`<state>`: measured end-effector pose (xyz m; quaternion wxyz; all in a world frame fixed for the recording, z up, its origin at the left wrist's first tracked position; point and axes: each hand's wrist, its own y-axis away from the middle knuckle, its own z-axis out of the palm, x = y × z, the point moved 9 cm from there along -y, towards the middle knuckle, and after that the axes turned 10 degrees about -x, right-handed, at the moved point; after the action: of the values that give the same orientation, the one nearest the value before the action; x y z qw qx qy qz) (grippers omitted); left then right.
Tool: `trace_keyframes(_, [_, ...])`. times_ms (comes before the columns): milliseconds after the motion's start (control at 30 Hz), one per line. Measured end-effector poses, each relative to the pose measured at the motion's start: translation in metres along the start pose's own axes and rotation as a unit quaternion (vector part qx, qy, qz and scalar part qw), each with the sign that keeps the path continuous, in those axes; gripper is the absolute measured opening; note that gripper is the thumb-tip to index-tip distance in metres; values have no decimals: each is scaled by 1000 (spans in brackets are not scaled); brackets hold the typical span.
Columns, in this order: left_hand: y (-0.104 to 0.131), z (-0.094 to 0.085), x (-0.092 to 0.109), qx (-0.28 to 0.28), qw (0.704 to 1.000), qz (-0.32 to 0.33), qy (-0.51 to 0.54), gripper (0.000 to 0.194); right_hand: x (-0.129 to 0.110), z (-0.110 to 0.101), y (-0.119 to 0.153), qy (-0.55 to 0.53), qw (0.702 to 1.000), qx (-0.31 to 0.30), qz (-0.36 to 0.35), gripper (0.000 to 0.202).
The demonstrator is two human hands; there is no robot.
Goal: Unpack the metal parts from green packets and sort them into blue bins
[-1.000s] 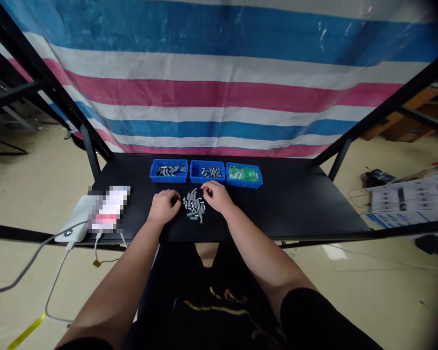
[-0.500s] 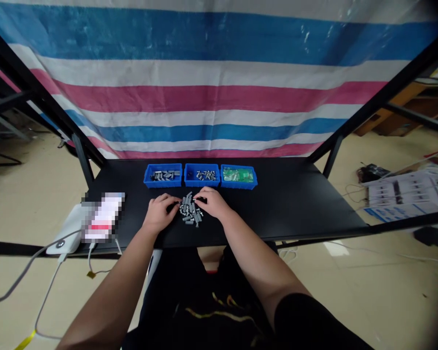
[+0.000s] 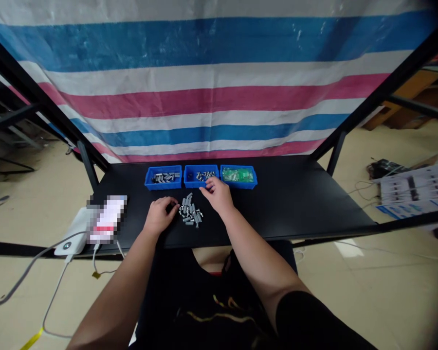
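A mixed pile of small grey cylinders and silver screws (image 3: pixel 191 211) lies on the black table (image 3: pixel 277 209). My left hand (image 3: pixel 160 214) rests at the pile's left edge, thumb and fingertips curled close together; anything between them is too small to make out. Beyond the pile, my right hand (image 3: pixel 218 195) is at the front right edge of the middle blue bin (image 3: pixel 191 184), which holds small silver screws (image 3: pixel 207 175). Its thumb and fingers are drawn together, and whatever they may hold cannot be made out.
The left blue bin (image 3: pixel 153 186) holds grey cylinders. Green circuit boards (image 3: pixel 241 174) lie in the right blue bin (image 3: pixel 248 185). A phone with a blurred screen (image 3: pixel 107 218) and a white power bank (image 3: pixel 71 245) with cables sit at the table's left. A striped sheet (image 3: pixel 211 102) hangs behind.
My right hand has moved from the pile's right side away from me to the middle bin. My left hand has stayed beside the pile. The view has shifted slightly.
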<state>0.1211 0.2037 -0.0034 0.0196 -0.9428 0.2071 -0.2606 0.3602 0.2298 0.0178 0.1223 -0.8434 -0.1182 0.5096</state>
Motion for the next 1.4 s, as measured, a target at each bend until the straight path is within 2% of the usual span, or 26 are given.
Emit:
trace_keyframes(100, [3,-2,-2,8,1000,-13,14,20,1,9,22,20,995,-88,-30,12])
trace_keyframes(233, [-2,-9,7,14,999,-37,10,20,-9,23,46,40,975,-197,-90,26])
trace_keyframes(400, [-45,-34,52,61,998,13,11,20,-19,29,48,74,962,-229,-132,29])
trace_keyframes(467, [-63,-45,67,85,996,22,0,27,-18,30,47,80,961,-230,-132,27])
trace_keyframes(533, [-71,-52,75,102,994,24,-13,38,-16,31,46,81,962,-228,-126,23])
trace_keyframes(600, [-63,-57,76,117,993,25,-23,39,-14,31,47,78,963,-227,-120,19])
trace_keyframes(700, [-29,-52,64,117,993,3,-25,28,-14,31,47,78,964,-227,-116,12])
trace_keyframes(800, [12,-31,45,67,997,-25,9,26,-15,30,46,77,965,-226,-113,7])
trace_keyframes(900, [41,-8,39,10,999,-12,39,28,-15,29,43,69,964,-236,-103,7])
trace_keyframes(1000, [53,0,38,9,1000,-8,13,22,-15,30,38,78,956,-266,-92,6])
trace_keyframes(1133, [53,2,39,21,1000,-4,-18,14,-24,33,25,120,936,-312,-113,9])
trace_keyframes(1200, [52,4,41,15,1000,7,-22,15,-29,26,12,117,947,-274,-121,8])
trace_keyframes(1267, [52,4,41,16,1000,9,-23,16,-28,5,-3,93,977,-164,-97,5])
trace_keyframes(1333, [53,4,40,22,1000,7,-20,15,-19,-15,-10,80,994,-54,-55,20])
trace_keyframes(1400, [55,3,39,26,1000,5,-15,14,-11,-21,-6,91,995,-20,-33,31])
